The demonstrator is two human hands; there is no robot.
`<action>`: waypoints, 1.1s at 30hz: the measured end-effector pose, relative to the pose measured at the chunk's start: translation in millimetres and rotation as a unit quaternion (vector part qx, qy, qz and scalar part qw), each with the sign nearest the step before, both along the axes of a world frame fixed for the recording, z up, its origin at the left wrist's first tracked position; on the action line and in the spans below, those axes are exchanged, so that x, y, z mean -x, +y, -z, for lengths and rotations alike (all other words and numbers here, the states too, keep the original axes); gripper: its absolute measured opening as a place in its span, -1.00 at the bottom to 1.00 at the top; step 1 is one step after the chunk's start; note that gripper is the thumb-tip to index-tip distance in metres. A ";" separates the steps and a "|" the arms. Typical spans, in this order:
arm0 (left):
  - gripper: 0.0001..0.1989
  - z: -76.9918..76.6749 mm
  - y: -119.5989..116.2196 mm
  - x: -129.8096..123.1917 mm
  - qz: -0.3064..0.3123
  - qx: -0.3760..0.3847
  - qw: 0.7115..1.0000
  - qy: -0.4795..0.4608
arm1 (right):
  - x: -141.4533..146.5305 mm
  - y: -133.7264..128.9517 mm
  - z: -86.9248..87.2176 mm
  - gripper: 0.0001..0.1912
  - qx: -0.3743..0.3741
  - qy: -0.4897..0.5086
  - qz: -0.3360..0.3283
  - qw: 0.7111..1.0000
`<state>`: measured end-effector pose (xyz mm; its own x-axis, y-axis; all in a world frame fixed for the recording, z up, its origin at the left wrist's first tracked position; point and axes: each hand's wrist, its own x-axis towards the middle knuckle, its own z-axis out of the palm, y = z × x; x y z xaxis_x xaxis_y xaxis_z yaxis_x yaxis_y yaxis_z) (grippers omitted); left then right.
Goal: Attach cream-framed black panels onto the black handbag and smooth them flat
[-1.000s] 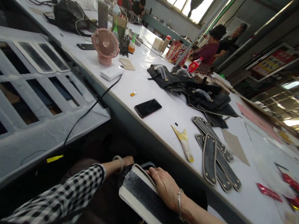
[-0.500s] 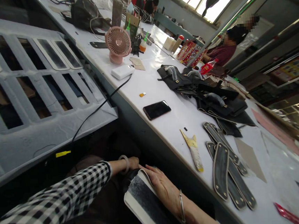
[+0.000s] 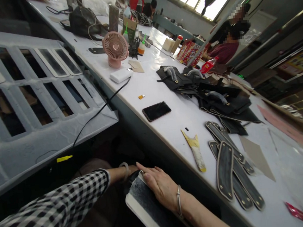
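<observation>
On my lap rests a dark, worn-looking panel point(image 3: 148, 203) with a thick pale edge, tilted, its lower part running out of the frame. My right hand point(image 3: 160, 187), with a metal bangle at the wrist, lies over its upper side, fingers stretched towards my left hand. My left hand point(image 3: 133, 169), below a pale bracelet and a checked sleeve, is at the panel's far end; its fingers are hidden behind my right hand and some black material. Whether the left hand grips anything does not show.
Along the white table point(image 3: 181, 153) are a phone point(image 3: 156, 111), a yellowed tool point(image 3: 195, 148), dark riveted straps point(image 3: 225, 170), black bags point(image 3: 219, 97) and a pink fan point(image 3: 115, 47). To the left stands a grey slotted rack point(image 3: 37, 137). A cable point(image 3: 98, 113) spans the gap. People work farther back.
My right hand has slid slightly up and left along the panel, its fingertips now covering more of my left hand. The view has shifted a little; the table things stay put.
</observation>
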<state>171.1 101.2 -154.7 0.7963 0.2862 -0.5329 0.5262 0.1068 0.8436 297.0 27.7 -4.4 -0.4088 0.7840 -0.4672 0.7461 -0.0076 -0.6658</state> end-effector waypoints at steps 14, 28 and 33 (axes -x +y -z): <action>-0.63 -141.9 50.9 -4.8 0.220 -0.013 0.975 0.032 | -58.2 -59.0 -15.3 -0.48 0.074 0.005 0.072 0.995; -0.73 -171.3 40.3 -9.0 0.306 -0.160 0.938 0.023 | -93.5 -102.5 -23.5 -0.50 0.048 -0.094 0.079 0.991; -0.73 -170.7 37.6 -9.6 0.311 -0.200 0.929 0.010 | -76.1 -89.2 -22.6 -0.49 0.045 -0.102 0.081 0.990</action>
